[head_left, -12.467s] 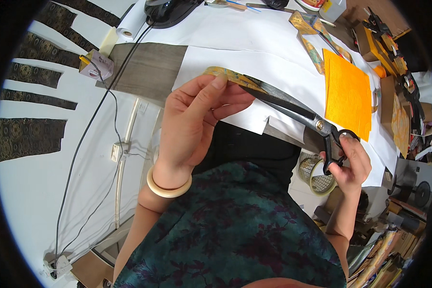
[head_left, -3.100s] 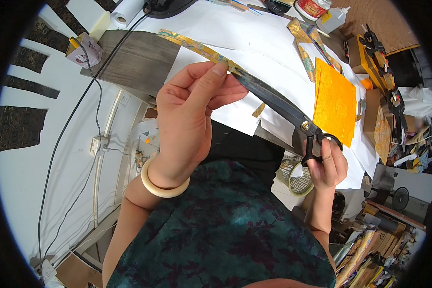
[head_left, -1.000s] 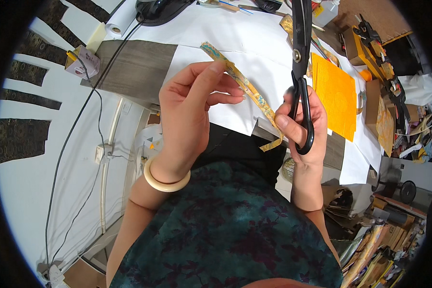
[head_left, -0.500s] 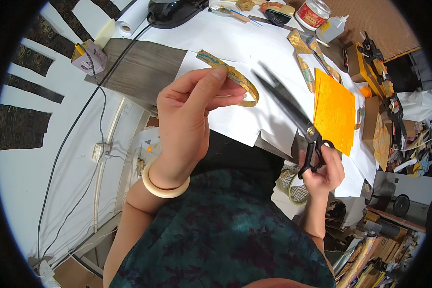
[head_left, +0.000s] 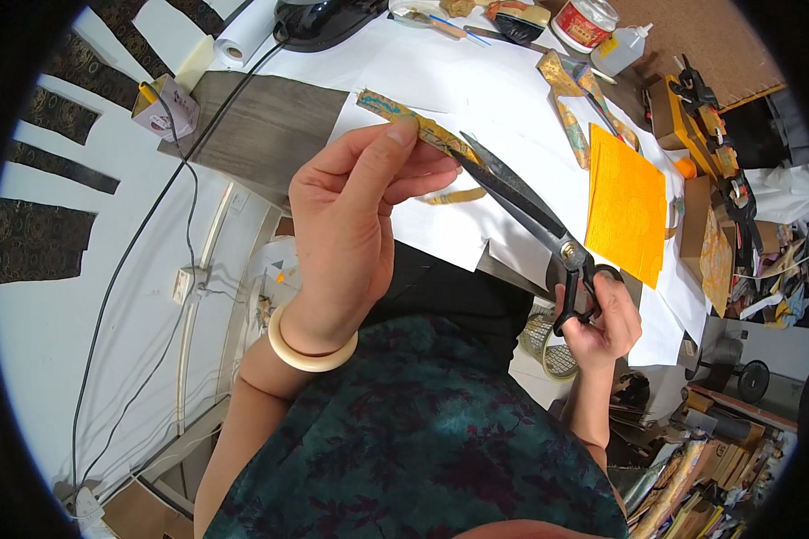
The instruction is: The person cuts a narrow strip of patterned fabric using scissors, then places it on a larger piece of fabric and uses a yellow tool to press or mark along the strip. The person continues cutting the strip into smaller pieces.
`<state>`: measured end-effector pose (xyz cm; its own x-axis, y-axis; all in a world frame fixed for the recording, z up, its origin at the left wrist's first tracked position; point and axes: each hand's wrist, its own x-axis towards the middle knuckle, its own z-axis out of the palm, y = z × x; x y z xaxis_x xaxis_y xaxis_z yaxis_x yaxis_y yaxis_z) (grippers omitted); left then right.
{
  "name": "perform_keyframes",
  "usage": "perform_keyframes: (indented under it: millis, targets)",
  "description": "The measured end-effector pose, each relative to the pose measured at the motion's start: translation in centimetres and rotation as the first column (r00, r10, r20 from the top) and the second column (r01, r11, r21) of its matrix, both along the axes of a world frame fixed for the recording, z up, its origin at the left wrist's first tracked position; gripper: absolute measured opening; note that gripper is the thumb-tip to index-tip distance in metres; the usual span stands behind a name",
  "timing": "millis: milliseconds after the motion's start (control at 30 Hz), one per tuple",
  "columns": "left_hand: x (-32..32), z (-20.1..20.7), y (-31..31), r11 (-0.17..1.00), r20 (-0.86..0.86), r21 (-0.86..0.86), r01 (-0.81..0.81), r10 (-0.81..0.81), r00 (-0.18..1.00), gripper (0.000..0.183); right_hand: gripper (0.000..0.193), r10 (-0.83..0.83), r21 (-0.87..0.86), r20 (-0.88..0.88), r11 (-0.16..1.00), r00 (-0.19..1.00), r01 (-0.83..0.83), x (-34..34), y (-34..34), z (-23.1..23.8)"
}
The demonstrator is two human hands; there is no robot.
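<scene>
My left hand (head_left: 355,184) pinches a narrow strip of gold and teal patterned fabric (head_left: 385,108) between thumb and fingers, above the white paper. The strip's free end curls round below my fingers. In my right hand (head_left: 607,319) are large black-handled scissors (head_left: 548,220), gripped by the loops and pointing up and left. Their blades are slightly parted, and the tips reach the strip just right of my left fingertips. Whether the strip lies between the blades or behind them is hard to make out.
White paper (head_left: 333,76) covers much of the table. Orange-yellow sheets (head_left: 626,211) and folded patterned fabric (head_left: 562,90) lie right. At the back stand a jar (head_left: 584,24), a clear bottle (head_left: 620,52) and a black appliance (head_left: 328,22). A black cable (head_left: 166,184) hangs left; a wastebasket (head_left: 557,359) stands below.
The scissors have swung left and up, so their tips now meet the strip; the blades look less widely parted. My left hand has shifted slightly left with the strip.
</scene>
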<state>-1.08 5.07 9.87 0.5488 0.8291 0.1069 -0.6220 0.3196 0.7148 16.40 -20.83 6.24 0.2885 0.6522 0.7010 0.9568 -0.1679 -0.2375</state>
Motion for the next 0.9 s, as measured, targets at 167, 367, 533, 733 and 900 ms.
perform_keyframes:
  millis: [167,367,533,733,900]
  targets:
    - [0.1,-0.1,0.0,1.0,-0.014,0.015,-0.02,0.02,1.0,0.021,0.04,0.028,0.019,0.035,0.999,0.999,-0.029,0.1,0.6,0.2]
    - [0.1,-0.3,0.2,1.0,0.007,-0.013,-0.019,0.019,1.0,0.021,0.041,0.057,0.034,-0.041,0.998,0.998,-0.055,0.0,1.0,-0.4]
    - [0.1,-0.3,0.1,0.999,0.017,-0.021,-0.025,0.025,1.0,0.02,0.043,0.059,0.021,-0.071,0.998,0.996,-0.058,-0.4,1.2,0.0]
    - [0.1,-0.4,-0.1,0.999,0.005,-0.013,-0.036,0.036,0.999,0.019,0.041,0.042,0.005,-0.055,0.999,0.998,-0.042,-0.3,0.8,-0.1]
    - [0.2,-0.2,-0.4,0.999,-0.017,-0.02,-0.039,0.038,0.999,0.019,0.044,0.016,-0.019,0.003,1.0,1.0,-0.016,-0.4,0.5,-0.3]
